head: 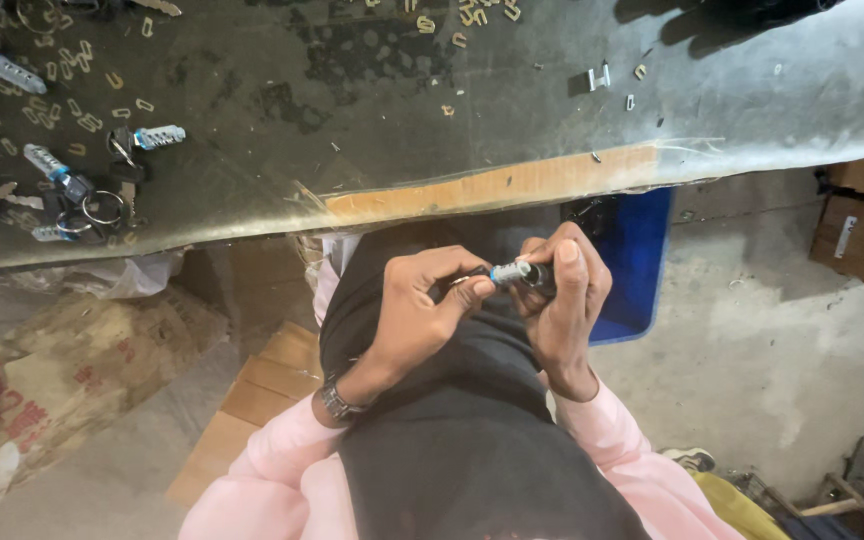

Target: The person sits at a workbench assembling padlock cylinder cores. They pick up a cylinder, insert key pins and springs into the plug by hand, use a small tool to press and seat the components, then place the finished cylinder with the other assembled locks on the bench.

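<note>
Lock cylinder (524, 272) sits pinched between left hand (420, 305) and right hand (560, 300), over the lap, off the bench (472, 190). A slipping fingertip grip could drop it to the floor.

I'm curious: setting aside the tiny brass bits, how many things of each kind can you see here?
Silver cylinders on the bench: at least 5
Silver cylinder held between left hand and right hand: 1
Blue bin: 1
Cardboard boxes: 2
Total: at least 9
</note>
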Demonstrator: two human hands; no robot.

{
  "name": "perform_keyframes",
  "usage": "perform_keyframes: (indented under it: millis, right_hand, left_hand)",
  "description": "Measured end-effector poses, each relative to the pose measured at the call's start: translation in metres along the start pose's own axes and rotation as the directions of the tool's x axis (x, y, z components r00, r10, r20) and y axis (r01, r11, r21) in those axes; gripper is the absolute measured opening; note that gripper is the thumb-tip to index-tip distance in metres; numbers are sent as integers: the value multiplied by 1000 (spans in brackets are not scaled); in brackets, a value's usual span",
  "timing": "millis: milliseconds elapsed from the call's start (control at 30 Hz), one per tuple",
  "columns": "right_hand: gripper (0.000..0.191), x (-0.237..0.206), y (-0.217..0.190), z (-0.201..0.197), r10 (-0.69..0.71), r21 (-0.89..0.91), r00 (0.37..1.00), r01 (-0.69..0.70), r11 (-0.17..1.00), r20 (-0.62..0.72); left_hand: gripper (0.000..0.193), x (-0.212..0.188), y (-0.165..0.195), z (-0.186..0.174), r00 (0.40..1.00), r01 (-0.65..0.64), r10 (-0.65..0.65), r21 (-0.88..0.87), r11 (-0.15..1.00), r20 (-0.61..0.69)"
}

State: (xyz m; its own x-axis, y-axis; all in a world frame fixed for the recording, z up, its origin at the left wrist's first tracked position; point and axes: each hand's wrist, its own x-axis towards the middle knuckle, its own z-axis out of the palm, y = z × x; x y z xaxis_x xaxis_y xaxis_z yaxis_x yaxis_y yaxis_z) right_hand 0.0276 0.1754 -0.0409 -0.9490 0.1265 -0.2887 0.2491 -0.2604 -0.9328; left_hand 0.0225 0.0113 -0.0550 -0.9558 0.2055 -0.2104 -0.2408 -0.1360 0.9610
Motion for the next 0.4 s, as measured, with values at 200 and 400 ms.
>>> perform_keyframes:
  millis: [200,400]
  right_hand:
    - [40,-2,3,-5,-127,-293,990,105,950,-56]
    - [37,14,23,-24,-187,-516,982,151,843,-19]
  left_hand:
    - [12,-2,21,-1,917,-347,399,487,802,-4]
    - [12,0,28,-9,841,-519,464,654,550,277]
